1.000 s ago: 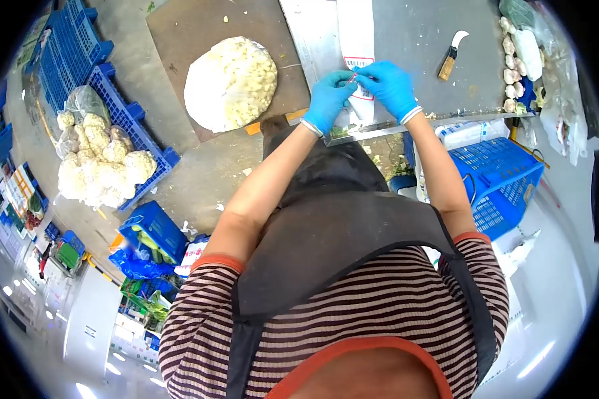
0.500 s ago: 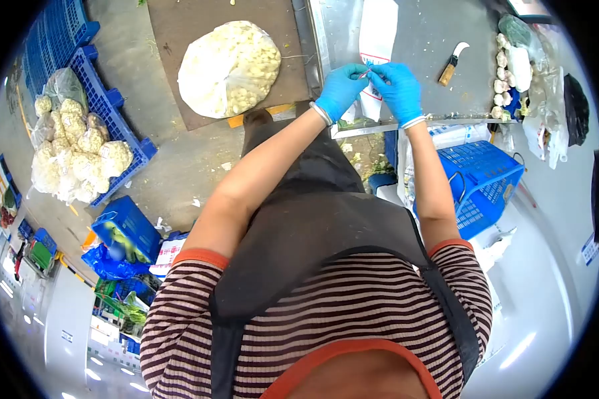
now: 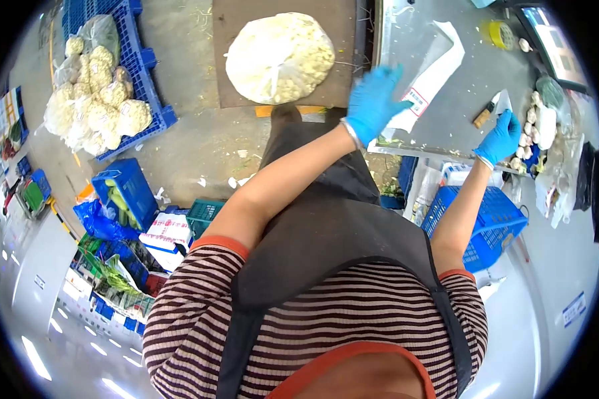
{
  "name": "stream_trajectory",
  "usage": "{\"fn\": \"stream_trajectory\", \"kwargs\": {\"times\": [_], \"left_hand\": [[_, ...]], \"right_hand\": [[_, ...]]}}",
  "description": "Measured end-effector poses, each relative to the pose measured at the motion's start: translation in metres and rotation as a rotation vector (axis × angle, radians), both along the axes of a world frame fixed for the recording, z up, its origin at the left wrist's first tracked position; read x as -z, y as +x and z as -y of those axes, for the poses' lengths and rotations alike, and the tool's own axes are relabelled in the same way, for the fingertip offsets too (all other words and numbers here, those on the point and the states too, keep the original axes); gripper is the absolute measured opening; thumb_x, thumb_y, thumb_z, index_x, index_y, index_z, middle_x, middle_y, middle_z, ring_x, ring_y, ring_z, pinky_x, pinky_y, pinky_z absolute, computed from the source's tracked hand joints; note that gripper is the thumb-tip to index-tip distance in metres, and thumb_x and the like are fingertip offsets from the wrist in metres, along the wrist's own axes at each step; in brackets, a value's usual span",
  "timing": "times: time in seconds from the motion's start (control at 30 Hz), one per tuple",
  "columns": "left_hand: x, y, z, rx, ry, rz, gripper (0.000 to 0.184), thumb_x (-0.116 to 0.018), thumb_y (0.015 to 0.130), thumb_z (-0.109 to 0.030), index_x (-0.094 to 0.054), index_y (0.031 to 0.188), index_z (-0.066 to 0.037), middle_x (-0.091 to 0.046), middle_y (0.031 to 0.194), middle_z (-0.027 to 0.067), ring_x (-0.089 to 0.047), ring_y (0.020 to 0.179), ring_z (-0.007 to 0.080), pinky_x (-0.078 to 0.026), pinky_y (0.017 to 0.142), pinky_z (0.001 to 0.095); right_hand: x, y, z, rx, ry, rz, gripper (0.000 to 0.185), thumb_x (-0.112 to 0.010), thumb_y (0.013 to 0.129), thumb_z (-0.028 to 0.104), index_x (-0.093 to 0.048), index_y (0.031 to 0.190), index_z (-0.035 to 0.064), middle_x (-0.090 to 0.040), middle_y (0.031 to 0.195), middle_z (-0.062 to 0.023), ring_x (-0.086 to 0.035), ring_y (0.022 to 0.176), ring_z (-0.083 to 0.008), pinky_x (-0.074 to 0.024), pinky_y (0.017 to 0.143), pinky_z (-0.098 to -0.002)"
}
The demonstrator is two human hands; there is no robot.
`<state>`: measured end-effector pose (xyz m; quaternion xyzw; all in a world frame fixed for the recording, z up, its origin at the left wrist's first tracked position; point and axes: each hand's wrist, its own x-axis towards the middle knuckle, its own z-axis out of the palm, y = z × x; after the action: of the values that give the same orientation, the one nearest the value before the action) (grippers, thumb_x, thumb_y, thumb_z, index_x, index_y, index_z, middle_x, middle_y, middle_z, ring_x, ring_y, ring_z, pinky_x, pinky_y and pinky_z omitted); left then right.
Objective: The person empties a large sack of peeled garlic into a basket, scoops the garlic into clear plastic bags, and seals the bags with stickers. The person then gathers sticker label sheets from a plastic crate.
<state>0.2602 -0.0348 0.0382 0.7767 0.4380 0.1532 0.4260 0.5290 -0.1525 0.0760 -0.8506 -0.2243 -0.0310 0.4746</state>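
My left hand (image 3: 377,105), in a blue glove, is at the near left of the metal table, slightly blurred. Its fingers are spread and the thumb reaches the lower end of a long white package (image 3: 440,63) with a red-edged printed label; whether they touch I cannot tell. Out to the right, my right hand (image 3: 501,138), also gloved in blue, has its fingers pinched at a small whitish slip (image 3: 505,102). The slip overlaps the blade area of a knife, whose wooden handle (image 3: 482,119) lies on the table. Garlic bulbs (image 3: 528,126) line the edge beside this hand.
A large bag of pale florets (image 3: 281,56) sits on a brown board at left. Bagged cauliflowers (image 3: 100,100) rest on a blue pallet (image 3: 158,120). A blue basket (image 3: 489,256) stands below the table. A yellow tape roll (image 3: 501,34) and a screen (image 3: 554,43) are at the far right.
My hands were together at the white package and are now apart. The right hand has moved right, to the knife and garlic; the left has opened. The view has shifted left.
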Motion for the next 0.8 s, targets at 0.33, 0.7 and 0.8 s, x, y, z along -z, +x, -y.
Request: {"fn": "stream_trajectory", "kwargs": {"times": [0.33, 0.7, 0.8], "left_hand": [[0.129, -0.129, -0.082, 0.375, 0.451, -0.627, 0.046, -0.064, 0.077, -0.020, -0.052, 0.120, -0.009, -0.058, 0.101, 0.0084, -0.052, 0.102, 0.0273, -0.026, 0.105, 0.0542], [0.137, -0.249, -0.023, 0.276, 0.333, 0.004, 0.019, -0.056, 0.076, -0.007, -0.064, 0.094, -0.008, -0.059, 0.089, 0.0108, -0.057, 0.090, 0.0305, -0.048, 0.077, 0.0398], [0.148, -0.255, -0.032, 0.277, 0.266, -0.028, 0.022, -0.059, 0.078, -0.008, -0.064, 0.099, -0.007, -0.061, 0.094, 0.0126, -0.058, 0.089, 0.0329, -0.049, 0.077, 0.0399]], "right_hand": [[0.059, -0.191, -0.172, -0.636, 0.050, 0.094, 0.016, -0.065, 0.087, 0.013, -0.068, 0.102, 0.0072, -0.068, 0.090, -0.0046, -0.060, 0.078, -0.0098, -0.0482, 0.072, -0.0243], [0.186, -0.315, -0.172, -1.306, -0.646, 0.712, 0.034, -0.054, 0.079, 0.009, -0.058, 0.113, 0.0107, -0.055, 0.120, -0.0055, -0.052, 0.113, -0.0252, -0.0408, 0.098, -0.0392], [0.182, -0.318, -0.142, -1.228, -0.778, 0.542, 0.046, -0.051, 0.078, 0.003, -0.055, 0.123, 0.0099, -0.054, 0.126, -0.0083, -0.047, 0.123, -0.0294, -0.0359, 0.104, -0.0407]]}}
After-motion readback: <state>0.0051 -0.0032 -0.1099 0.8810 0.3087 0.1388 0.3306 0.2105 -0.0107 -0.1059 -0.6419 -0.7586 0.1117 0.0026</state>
